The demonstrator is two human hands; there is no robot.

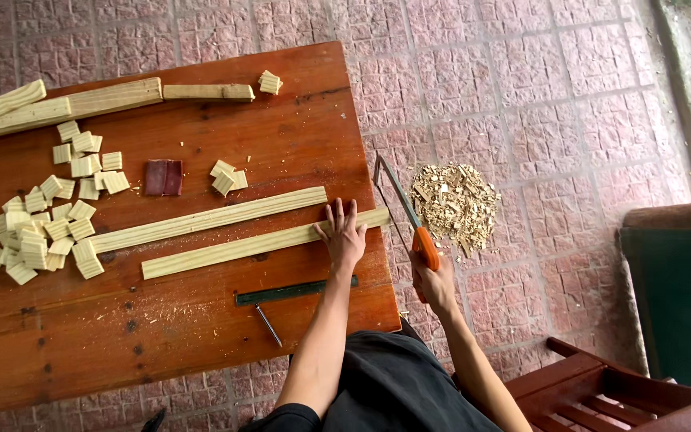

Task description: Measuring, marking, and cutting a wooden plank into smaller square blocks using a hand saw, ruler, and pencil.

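Observation:
My left hand [341, 234] presses flat on a long pale wooden strip [241, 247] that lies across the reddish wooden table [169, 320], its end sticking out over the table's right edge. My right hand [433, 284] grips the orange handle of a small hacksaw [403, 212], whose blade rests on the strip's overhanging end. A second long strip [201, 220] lies just behind the first.
Several small cut wood blocks [41, 224] are piled at the table's left, with longer strips [49, 108] at the back. A dark red block [163, 177], a green ruler [289, 292] and a nail [268, 324] lie on the table. Sawdust and chips [453, 204] cover the paving; a wooden chair [617, 392] stands at lower right.

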